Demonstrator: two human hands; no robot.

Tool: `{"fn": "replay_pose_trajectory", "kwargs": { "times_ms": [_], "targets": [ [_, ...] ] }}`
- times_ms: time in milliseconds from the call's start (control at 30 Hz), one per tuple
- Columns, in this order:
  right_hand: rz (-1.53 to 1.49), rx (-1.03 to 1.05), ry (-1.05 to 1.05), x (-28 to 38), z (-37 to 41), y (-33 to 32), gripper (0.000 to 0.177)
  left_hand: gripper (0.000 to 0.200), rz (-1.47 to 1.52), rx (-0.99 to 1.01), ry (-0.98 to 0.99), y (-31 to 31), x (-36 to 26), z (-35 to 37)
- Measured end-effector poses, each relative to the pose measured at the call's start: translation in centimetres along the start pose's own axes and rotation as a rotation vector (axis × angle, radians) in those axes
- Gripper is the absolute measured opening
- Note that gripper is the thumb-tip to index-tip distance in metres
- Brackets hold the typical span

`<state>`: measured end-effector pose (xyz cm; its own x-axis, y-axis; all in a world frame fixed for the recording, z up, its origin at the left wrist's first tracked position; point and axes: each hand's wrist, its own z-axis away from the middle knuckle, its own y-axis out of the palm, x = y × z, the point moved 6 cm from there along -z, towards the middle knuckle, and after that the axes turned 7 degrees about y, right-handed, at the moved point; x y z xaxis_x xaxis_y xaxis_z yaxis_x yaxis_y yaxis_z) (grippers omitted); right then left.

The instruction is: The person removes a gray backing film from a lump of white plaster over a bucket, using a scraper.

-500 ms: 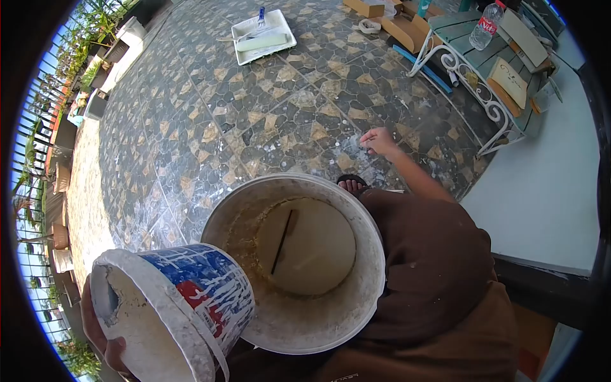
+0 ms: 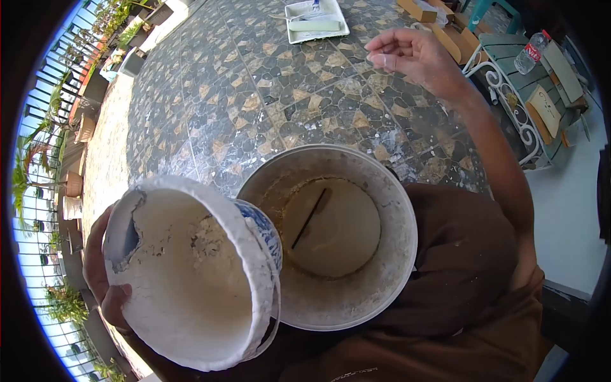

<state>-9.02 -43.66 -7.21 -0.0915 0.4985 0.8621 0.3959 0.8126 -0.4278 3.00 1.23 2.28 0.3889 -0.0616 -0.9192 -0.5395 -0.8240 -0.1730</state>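
Observation:
My left hand [image 2: 105, 280] grips the rim of a small paint-crusted bucket [image 2: 191, 274], tilted so its pale, powdery inside faces me. Beside it stands a large round bucket [image 2: 394, 254] with cloudy liquid at the bottom and a thin dark stick [image 2: 309, 218] lying in it. My right hand [image 2: 414, 60] is raised over the tiled floor, fingers apart and slightly curled, holding nothing.
A white tray [image 2: 316, 28] with a roller and brush lies on the floor ahead. At the right, a slatted bench [image 2: 509, 57] bears a water bottle [image 2: 531, 54] and boxes. Open cardboard [image 2: 455, 41] lies behind it. Potted plants line the left railing.
My right hand has risen from near the floor and moved forward. The small bucket has turned so more of its inside shows. The view has shifted.

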Motion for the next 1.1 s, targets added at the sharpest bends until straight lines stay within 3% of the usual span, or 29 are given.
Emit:
{"fn": "replay_pose_trajectory", "kwargs": {
  "times_ms": [67,133,200,267,300,400,500,567,700,767,867,967,1033,1100],
  "targets": [
    [-0.003,0.090,-0.270,9.4,-0.8,2.8,0.023,0.093,-0.061,-0.002,-0.014,0.3,-0.6,-0.5],
    [0.077,0.150,-0.394,16.4,-1.5,6.5,0.019,0.092,-0.090,0.005,-0.009,-0.4,-1.0,-0.7],
    [0.157,0.462,-0.332,22.1,0.2,10.9,0.019,0.085,-0.075,0.036,-0.010,-0.6,-1.0,-0.4],
    [0.267,0.570,-0.381,25.3,1.1,16.1,0.019,0.076,-0.115,0.081,0.023,-0.5,-1.3,-0.2],
    [0.401,0.652,-0.396,25.8,1.7,18.4,0.019,0.074,-0.142,0.100,0.046,-0.6,-1.4,-0.2],
    [0.440,0.580,-0.377,23.9,1.9,23.1,0.019,0.070,-0.157,0.139,0.108,-0.8,-1.1,-0.2],
    [0.499,0.775,-0.297,22.4,0.9,26.6,0.020,0.065,-0.143,0.152,0.151,-1.3,-0.8,0.0],
    [0.350,0.465,-0.516,23.0,0.1,25.7,0.021,0.062,-0.132,0.137,0.140,-1.6,-1.0,0.2],
    [0.349,0.357,-0.489,24.6,-0.6,24.0,0.021,0.054,-0.072,0.080,0.069,-2.5,-0.6,0.3],
    [0.256,0.284,-0.580,25.5,-0.5,23.9,0.024,0.052,-0.080,0.076,0.060,-2.7,-0.4,0.3],
    [0.165,0.420,-0.597,25.8,-1.1,25.1,0.027,0.053,-0.158,0.095,0.129,-2.6,-1.2,0.0],
    [0.155,0.483,-0.543,25.7,-1.1,25.9,0.026,0.053,0.029,0.173,0.176,-1.9,-1.2,-0.3],
    [0.200,0.485,-0.553,25.5,-1.5,26.1,0.024,0.057,0.104,0.217,0.335,-1.7,-0.9,-0.4],
    [0.250,0.479,-0.559,25.1,-1.6,26.1,0.023,0.059,-0.001,0.152,0.275,-1.2,-1.3,-0.4]
  ]
}}
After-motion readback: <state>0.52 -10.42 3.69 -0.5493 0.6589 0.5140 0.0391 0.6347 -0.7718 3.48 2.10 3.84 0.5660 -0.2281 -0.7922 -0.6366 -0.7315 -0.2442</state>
